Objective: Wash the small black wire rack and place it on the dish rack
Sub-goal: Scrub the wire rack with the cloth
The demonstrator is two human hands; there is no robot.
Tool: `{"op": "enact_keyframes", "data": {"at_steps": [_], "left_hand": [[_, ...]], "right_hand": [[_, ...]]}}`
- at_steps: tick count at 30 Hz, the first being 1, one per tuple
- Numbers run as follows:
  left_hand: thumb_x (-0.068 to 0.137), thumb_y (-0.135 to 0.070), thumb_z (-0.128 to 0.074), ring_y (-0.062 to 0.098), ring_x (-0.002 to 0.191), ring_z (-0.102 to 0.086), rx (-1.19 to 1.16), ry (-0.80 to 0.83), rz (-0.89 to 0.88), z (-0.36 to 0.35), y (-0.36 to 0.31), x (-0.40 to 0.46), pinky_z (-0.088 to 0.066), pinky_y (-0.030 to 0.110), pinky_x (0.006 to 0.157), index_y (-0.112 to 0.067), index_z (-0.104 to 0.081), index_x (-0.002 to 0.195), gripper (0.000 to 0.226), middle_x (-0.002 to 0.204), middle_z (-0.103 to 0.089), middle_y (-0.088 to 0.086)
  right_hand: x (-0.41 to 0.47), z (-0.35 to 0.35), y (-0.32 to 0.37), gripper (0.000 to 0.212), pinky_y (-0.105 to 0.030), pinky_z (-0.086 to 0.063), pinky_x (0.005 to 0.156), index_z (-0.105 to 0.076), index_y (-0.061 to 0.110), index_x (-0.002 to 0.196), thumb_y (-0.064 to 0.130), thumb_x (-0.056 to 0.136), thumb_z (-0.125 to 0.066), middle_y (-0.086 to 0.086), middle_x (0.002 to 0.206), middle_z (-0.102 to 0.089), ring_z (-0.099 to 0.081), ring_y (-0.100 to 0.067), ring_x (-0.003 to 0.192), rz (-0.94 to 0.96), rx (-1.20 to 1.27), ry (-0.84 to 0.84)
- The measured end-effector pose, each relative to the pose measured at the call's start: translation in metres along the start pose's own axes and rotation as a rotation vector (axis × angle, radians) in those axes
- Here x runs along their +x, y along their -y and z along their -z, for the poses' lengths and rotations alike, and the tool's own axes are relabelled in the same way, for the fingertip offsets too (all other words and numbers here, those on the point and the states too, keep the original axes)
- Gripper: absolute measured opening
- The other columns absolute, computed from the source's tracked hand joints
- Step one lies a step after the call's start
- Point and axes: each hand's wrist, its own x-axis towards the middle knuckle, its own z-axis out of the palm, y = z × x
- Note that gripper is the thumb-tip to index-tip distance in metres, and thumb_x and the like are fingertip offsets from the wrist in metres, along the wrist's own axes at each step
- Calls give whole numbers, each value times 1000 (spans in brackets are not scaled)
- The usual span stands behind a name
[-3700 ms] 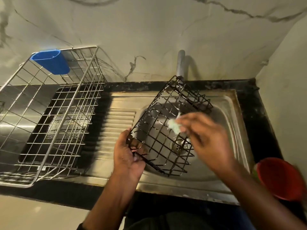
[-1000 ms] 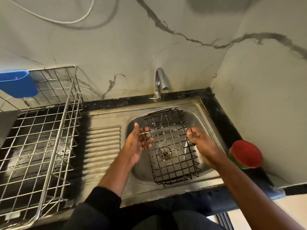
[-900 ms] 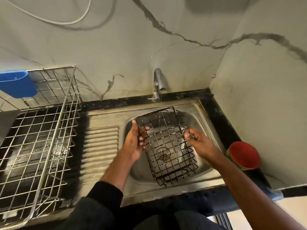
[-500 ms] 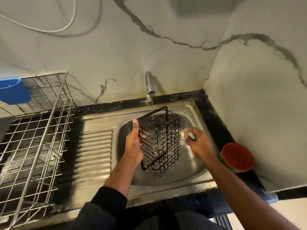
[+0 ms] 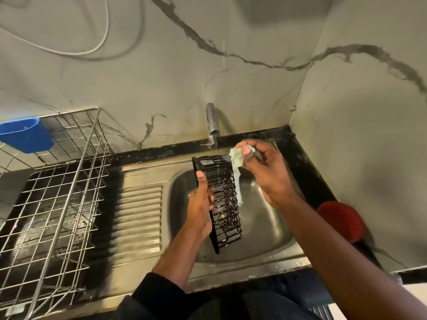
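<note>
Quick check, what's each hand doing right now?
Left hand: grips the black wire rack by its edge, over the sink.
Right hand: pinches a pale green cloth.

A person's left hand [image 5: 200, 205] reaches in from the near edge, thumb pointing away, fingers curled in a grip; a dark sleeve covers the forearm. The right hand [image 5: 263, 172], raised farther and to the right, pinches with thumb and fingertips, its bare forearm stretching in from the near right.
</note>
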Motion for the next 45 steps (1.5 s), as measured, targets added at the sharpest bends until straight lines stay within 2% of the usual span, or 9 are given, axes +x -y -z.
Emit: {"op": "enact_keyframes", "data": {"at_steps": [8,18,23,27,30,34,37,40,45], "left_hand": [[67,-86,-50,3,43,-34,58,-48,11,2,-18,-7,-33,25,54,-23,-46,65,63,51,-40,-12],[91,-69,-44,4,42,-33,87,53,-128,6,-23,-18,-34,17,46,-24,-48,45,65,46,-38,-11],[84,-70,-50,5,43,-36,118,43,-186,6,-22,-19,-37,18,48,-21,-53,57,56,48,-42,-11],[104,-47,-44,-1,38,-45,140,45,-178,-1,-17,-21,-41,14,44,-27,-63,39,70,43,-51,-11],[99,-56,-46,0,38,-44,158,1,-166,-4,-16,-23,-41,19,45,-25,-61,37,71,44,-50,-9],[105,-45,-43,-1,37,-48,173,17,-183,-3,-17,-22,-43,12,44,-19,-62,40,72,41,-53,-10],[94,-66,-52,21,55,-47,189,13,-238,3,-16,-20,-46,27,61,-3,-59,65,70,60,-52,10],[90,-73,-54,27,62,-43,153,5,-230,5,-15,-19,-45,36,65,10,-56,72,86,70,-53,15],[77,-87,-57,24,60,-31,125,-5,-192,6,-15,-17,-38,36,62,1,-65,91,89,75,-46,13]], "right_hand": [[15,-11,5,16,-55,-50,99,-68,7,108,13,101,-55,-24,120,-68,-60,-48,117,-49,134,167],[16,-8,-11,8,-25,-51,82,-70,27,100,29,92,-70,2,107,-62,-60,-8,97,73,-644,142],[9,1,-16,24,-43,-55,95,-67,34,114,46,97,-56,7,114,-69,-65,-8,101,-83,-767,184],[1,-3,-17,34,-34,-49,98,-57,32,135,38,101,-53,-6,137,-54,-60,-15,111,-210,-707,115],[-5,-6,-19,47,-46,-53,98,-43,31,144,51,101,-47,-9,147,-39,-56,-24,117,-358,-697,92],[-5,2,-17,46,-44,-64,73,-37,23,137,50,101,-49,-6,120,-53,-68,-22,79,-630,-330,149],[-1,7,-23,35,-27,-56,58,-50,19,129,40,101,-55,-7,122,-58,-62,-18,83,-540,-383,135],[1,9,-24,17,-27,-56,64,-62,17,115,18,98,-64,-7,112,-67,-66,-17,89,-394,-260,27],[8,14,-1,20,-33,-61,83,-69,13,111,2,96,-60,-6,106,-74,-72,-18,96,-188,180,-56]]}}
